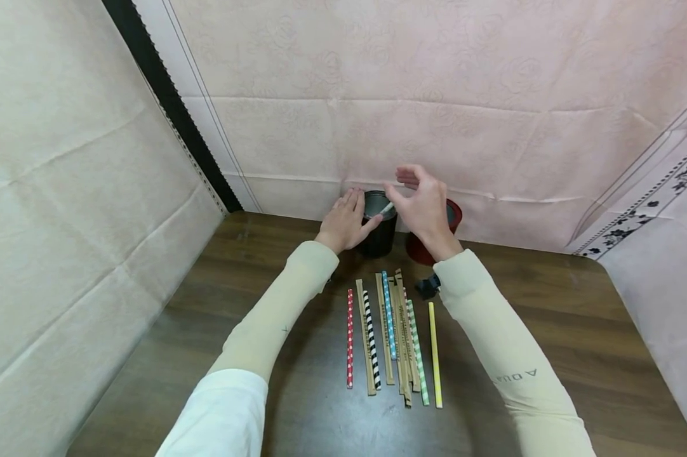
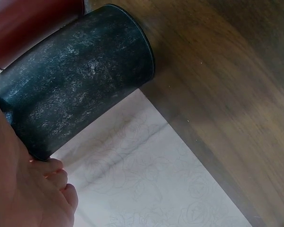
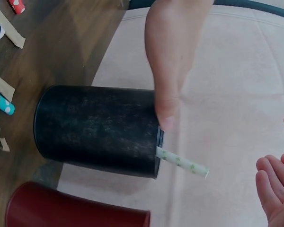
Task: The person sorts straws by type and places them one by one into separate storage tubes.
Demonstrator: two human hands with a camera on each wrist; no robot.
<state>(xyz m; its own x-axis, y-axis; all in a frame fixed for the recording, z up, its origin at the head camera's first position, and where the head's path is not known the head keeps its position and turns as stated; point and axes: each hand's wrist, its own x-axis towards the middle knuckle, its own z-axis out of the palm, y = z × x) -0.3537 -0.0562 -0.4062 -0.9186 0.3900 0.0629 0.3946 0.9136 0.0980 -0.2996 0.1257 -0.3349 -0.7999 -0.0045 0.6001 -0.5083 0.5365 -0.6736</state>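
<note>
A black cup stands upright by the back cloth. My left hand rests at its rim, fingers straight along the left side and thumb across the front edge. In the right wrist view, that thumb touches the rim of the black cup. A white paper straw with green marks leans out of the cup's mouth. Just above and right of the cup is my right hand, fingers and thumb parted, holding nothing. Partly behind that hand stands a dark red cup.
Several paper straws lie side by side nearer me: a red dotted one, a black-striped one, a blue dotted one, brown-wrapped ones, and a yellow one. The cloth wall rises right behind the cups.
</note>
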